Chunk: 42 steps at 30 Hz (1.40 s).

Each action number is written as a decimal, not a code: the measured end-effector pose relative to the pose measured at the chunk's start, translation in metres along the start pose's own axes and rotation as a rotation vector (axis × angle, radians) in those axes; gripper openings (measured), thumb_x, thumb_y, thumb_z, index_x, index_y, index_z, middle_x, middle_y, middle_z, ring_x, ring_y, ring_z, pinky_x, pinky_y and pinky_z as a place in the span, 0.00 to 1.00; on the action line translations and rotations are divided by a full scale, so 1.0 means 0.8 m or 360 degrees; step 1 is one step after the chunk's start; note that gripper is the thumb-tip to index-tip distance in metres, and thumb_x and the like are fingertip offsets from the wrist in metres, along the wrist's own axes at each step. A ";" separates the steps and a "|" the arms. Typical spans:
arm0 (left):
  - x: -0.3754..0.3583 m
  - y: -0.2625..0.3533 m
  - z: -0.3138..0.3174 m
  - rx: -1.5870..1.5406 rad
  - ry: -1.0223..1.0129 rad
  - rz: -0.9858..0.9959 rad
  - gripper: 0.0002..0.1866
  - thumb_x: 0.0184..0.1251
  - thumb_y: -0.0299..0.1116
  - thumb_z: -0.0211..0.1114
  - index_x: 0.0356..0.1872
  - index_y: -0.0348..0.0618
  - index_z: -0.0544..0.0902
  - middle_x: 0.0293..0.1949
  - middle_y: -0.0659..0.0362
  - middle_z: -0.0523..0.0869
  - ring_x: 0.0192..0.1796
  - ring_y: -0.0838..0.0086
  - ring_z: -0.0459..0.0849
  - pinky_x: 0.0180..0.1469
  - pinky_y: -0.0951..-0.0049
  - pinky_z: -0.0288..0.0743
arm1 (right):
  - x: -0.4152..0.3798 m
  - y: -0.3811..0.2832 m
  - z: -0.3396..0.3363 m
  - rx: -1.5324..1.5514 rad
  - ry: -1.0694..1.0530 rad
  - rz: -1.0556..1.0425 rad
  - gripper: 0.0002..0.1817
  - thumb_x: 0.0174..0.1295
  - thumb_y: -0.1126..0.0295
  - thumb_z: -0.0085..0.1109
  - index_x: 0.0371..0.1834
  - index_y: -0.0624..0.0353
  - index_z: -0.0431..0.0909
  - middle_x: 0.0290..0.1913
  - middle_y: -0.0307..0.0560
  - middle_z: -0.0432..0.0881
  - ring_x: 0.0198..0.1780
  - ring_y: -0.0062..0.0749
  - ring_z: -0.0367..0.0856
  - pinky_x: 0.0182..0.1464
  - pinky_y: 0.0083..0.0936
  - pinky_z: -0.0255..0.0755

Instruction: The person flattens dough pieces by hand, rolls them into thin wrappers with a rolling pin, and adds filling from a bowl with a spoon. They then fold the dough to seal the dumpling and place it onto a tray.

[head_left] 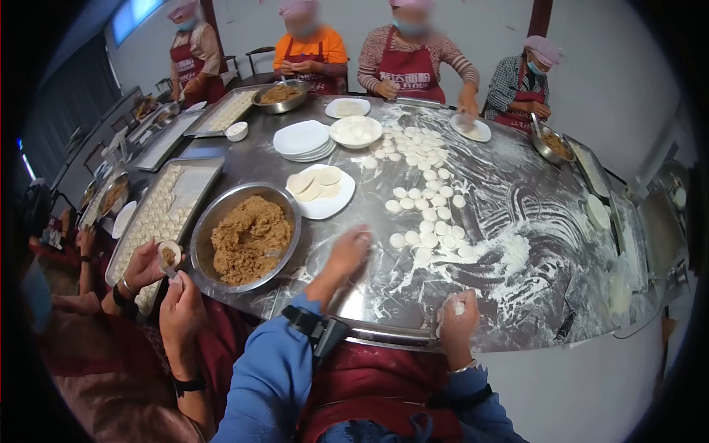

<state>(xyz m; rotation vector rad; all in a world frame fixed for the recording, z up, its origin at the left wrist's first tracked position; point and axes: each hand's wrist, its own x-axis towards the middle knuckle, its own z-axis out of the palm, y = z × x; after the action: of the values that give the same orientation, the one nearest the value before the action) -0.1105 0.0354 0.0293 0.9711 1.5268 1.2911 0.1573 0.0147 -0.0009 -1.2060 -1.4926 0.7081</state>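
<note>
My left hand hovers over the steel table, blurred, with its fingers stretched out and nothing visible in it. It is between a plate of flat dough wrappers and a group of small round dough pieces. At the table's front edge my right hand is closed, and a small white bit shows at its fingers. What that hand grips is mostly hidden. A shiny metal bar or rim runs along the edge just left of it.
Left of my hands stands a steel bowl of brown filling. Beside it a neighbour's hands hold a filled wrapper, near a tray of dumplings. Stacked white plates, a flour bowl and loose flour lie farther off. Several people work opposite.
</note>
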 end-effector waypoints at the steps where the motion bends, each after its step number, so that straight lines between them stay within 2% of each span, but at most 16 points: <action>1: 0.006 -0.002 0.019 0.0733 -0.0090 0.0385 0.23 0.64 0.32 0.56 0.61 0.38 0.70 0.56 0.49 0.78 0.54 0.64 0.79 0.54 0.70 0.72 | 0.000 -0.003 0.000 -0.0017 0.0013 0.0010 0.06 0.56 0.73 0.55 0.27 0.60 0.68 0.20 0.50 0.73 0.23 0.42 0.76 0.29 0.34 0.68; 4: 0.024 -0.027 0.083 0.1183 0.0029 0.1133 0.18 0.58 0.27 0.52 0.50 0.38 0.77 0.53 0.46 0.78 0.56 0.54 0.76 0.55 0.61 0.73 | -0.001 -0.007 -0.003 -0.0019 -0.0030 0.0094 0.06 0.55 0.73 0.55 0.27 0.60 0.68 0.20 0.52 0.73 0.24 0.45 0.76 0.29 0.35 0.68; 5: 0.028 -0.034 0.088 0.1168 0.0020 0.1140 0.18 0.58 0.27 0.52 0.50 0.38 0.77 0.53 0.46 0.78 0.56 0.54 0.76 0.55 0.61 0.73 | -0.001 -0.001 -0.001 -0.0070 -0.0013 0.0043 0.06 0.55 0.73 0.56 0.27 0.60 0.68 0.21 0.52 0.73 0.24 0.46 0.75 0.29 0.35 0.68; 7: 0.022 -0.026 0.093 0.1746 -0.0038 0.1137 0.12 0.56 0.26 0.54 0.42 0.38 0.79 0.49 0.46 0.79 0.54 0.57 0.76 0.51 0.61 0.76 | -0.001 0.009 0.001 -0.0128 0.0019 -0.0001 0.06 0.54 0.74 0.56 0.28 0.60 0.68 0.21 0.53 0.72 0.24 0.48 0.75 0.29 0.35 0.68; 9: 0.002 -0.010 0.091 0.1827 -0.0135 0.0997 0.12 0.54 0.26 0.56 0.40 0.38 0.79 0.46 0.47 0.78 0.53 0.56 0.75 0.51 0.60 0.75 | -0.002 0.016 0.002 -0.0193 0.0025 -0.0268 0.07 0.61 0.78 0.49 0.28 0.59 0.64 0.16 0.40 0.69 0.15 0.18 0.69 0.17 0.19 0.63; 18: -0.063 -0.016 0.037 0.1467 -0.0025 0.0264 0.11 0.46 0.31 0.70 0.29 0.42 0.76 0.35 0.50 0.78 0.41 0.53 0.79 0.43 0.59 0.73 | -0.003 0.002 -0.005 -0.0072 -0.0073 -0.0253 0.08 0.62 0.77 0.49 0.27 0.58 0.63 0.16 0.38 0.68 0.16 0.17 0.68 0.18 0.19 0.62; 20: -0.059 -0.029 0.043 0.1127 -0.0435 0.0184 0.08 0.50 0.28 0.69 0.27 0.41 0.76 0.26 0.54 0.81 0.35 0.68 0.82 0.38 0.66 0.74 | -0.002 0.001 -0.006 -0.0063 -0.0075 -0.0254 0.08 0.62 0.77 0.49 0.27 0.58 0.62 0.16 0.38 0.68 0.16 0.17 0.68 0.18 0.18 0.62; 23: -0.069 -0.030 0.070 0.0948 -0.0785 0.0495 0.06 0.53 0.26 0.65 0.32 0.42 0.80 0.28 0.54 0.83 0.34 0.67 0.83 0.37 0.66 0.74 | -0.002 -0.017 -0.011 -0.0136 -0.0063 -0.0312 0.08 0.60 0.77 0.50 0.26 0.58 0.62 0.15 0.38 0.68 0.16 0.17 0.68 0.19 0.19 0.63; 26: -0.081 -0.022 0.088 0.1151 -0.0644 0.0479 0.04 0.53 0.25 0.64 0.31 0.42 0.80 0.28 0.53 0.83 0.33 0.61 0.83 0.38 0.65 0.74 | 0.000 -0.065 -0.019 -0.0243 -0.0108 -0.0305 0.08 0.60 0.76 0.50 0.25 0.58 0.62 0.17 0.40 0.69 0.15 0.17 0.67 0.19 0.19 0.63; 28: -0.078 -0.019 0.092 0.1277 -0.0661 0.0477 0.03 0.54 0.26 0.62 0.30 0.42 0.79 0.29 0.52 0.83 0.35 0.56 0.82 0.39 0.62 0.74 | 0.013 -0.081 -0.013 -0.0123 -0.0158 -0.0041 0.07 0.55 0.73 0.55 0.28 0.62 0.67 0.22 0.55 0.72 0.25 0.51 0.74 0.30 0.36 0.68; 31: -0.075 -0.031 0.106 0.1137 -0.0714 0.0532 0.03 0.54 0.27 0.60 0.30 0.41 0.77 0.27 0.48 0.82 0.35 0.51 0.81 0.39 0.58 0.74 | 0.057 -0.033 0.031 -0.0188 -0.0071 -0.0083 0.07 0.55 0.73 0.55 0.28 0.62 0.67 0.22 0.56 0.72 0.25 0.53 0.73 0.30 0.37 0.67; 33: -0.067 -0.030 0.115 0.1330 -0.0421 0.0570 0.03 0.55 0.29 0.60 0.30 0.43 0.78 0.29 0.53 0.83 0.36 0.55 0.82 0.38 0.59 0.74 | 0.069 -0.038 0.042 -0.0233 -0.0029 -0.0162 0.07 0.55 0.73 0.55 0.28 0.63 0.67 0.22 0.56 0.72 0.25 0.52 0.73 0.30 0.37 0.67; 36: -0.069 -0.042 0.106 0.1311 -0.0728 0.0803 0.02 0.55 0.28 0.60 0.30 0.43 0.78 0.31 0.52 0.83 0.38 0.55 0.82 0.39 0.59 0.74 | 0.033 -0.029 0.018 -0.0263 -0.0043 -0.0174 0.07 0.56 0.74 0.55 0.28 0.62 0.67 0.23 0.55 0.72 0.24 0.45 0.70 0.29 0.35 0.67; 38: -0.079 -0.029 0.095 0.1385 -0.0745 0.0785 0.02 0.56 0.29 0.60 0.30 0.44 0.78 0.32 0.52 0.83 0.40 0.55 0.81 0.40 0.58 0.74 | -0.003 0.006 0.001 -0.0075 0.0030 0.0125 0.06 0.56 0.75 0.53 0.27 0.60 0.65 0.19 0.49 0.67 0.21 0.30 0.69 0.26 0.29 0.66; 40: -0.084 -0.033 0.086 0.1379 -0.0667 0.0437 0.02 0.57 0.28 0.60 0.30 0.43 0.77 0.31 0.52 0.83 0.39 0.54 0.81 0.40 0.58 0.74 | 0.000 0.011 0.004 -0.0069 0.0032 0.0053 0.06 0.56 0.75 0.54 0.28 0.60 0.65 0.19 0.49 0.68 0.21 0.32 0.70 0.27 0.30 0.66; 42: -0.091 -0.037 0.086 0.1255 -0.0695 0.0512 0.03 0.58 0.30 0.59 0.32 0.43 0.77 0.31 0.51 0.83 0.38 0.53 0.81 0.40 0.57 0.74 | 0.008 -0.006 0.010 -0.0174 0.0036 -0.0064 0.06 0.56 0.75 0.54 0.28 0.60 0.66 0.18 0.50 0.68 0.21 0.33 0.72 0.27 0.31 0.67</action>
<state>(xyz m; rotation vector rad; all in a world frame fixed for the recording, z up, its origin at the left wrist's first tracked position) -0.0233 -0.0173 0.0059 1.9188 1.5716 0.5721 0.1488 0.0207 0.0034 -1.2585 -1.5490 0.5906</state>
